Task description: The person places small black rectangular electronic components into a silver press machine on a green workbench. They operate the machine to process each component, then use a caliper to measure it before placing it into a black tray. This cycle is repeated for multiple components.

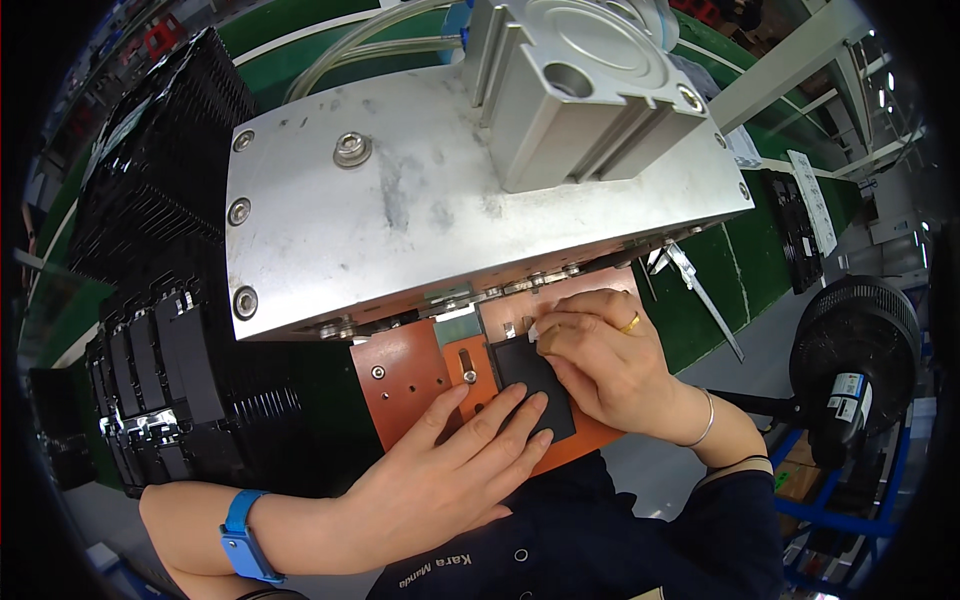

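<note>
A flat black rectangular block [530, 380] lies on an orange fixture plate [405, 360] under the press. Small silvery metal tabs [510, 330] stick out at its far edge. My left hand [455, 460] rests with fingers stretched out, the fingertips on the block and the orange plate beside it. At the block's far right corner, my right hand [605, 360] pinches a small whitish piece [534, 332] close to the tabs. Its fingers cover most of that piece, so its kind does not show.
The press's metal housing [430, 200] with an air cylinder [590, 110] overhangs the plate. Black parts [150, 370] are stacked at left. A caliper [700, 295] lies on the green table [735, 265] at right. Beyond it stands a black fan [850, 350].
</note>
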The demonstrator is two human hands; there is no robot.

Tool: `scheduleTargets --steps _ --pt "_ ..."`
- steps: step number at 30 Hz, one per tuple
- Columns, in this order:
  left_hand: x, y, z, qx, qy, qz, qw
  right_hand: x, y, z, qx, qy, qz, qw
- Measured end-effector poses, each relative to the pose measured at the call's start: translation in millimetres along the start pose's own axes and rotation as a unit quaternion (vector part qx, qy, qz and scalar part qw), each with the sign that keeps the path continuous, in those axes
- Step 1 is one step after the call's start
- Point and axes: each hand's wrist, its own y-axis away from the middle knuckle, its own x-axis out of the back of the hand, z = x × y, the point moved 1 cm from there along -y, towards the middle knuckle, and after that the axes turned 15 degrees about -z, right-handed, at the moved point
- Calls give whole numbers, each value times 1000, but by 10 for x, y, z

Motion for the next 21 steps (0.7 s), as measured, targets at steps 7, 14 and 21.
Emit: scheduleTargets --steps 7,14,21 --pt "9 -3 7 5 -7 -9 1000 -56 -11 -4 -21 8 30 999" --pt "8 -11 -3 3 -2 -4 1000 19 5 39 -33 10 32 999" --pt "3 -7 -9 1 1 -9 1000 -18 -2 4 -36 35 22 998"
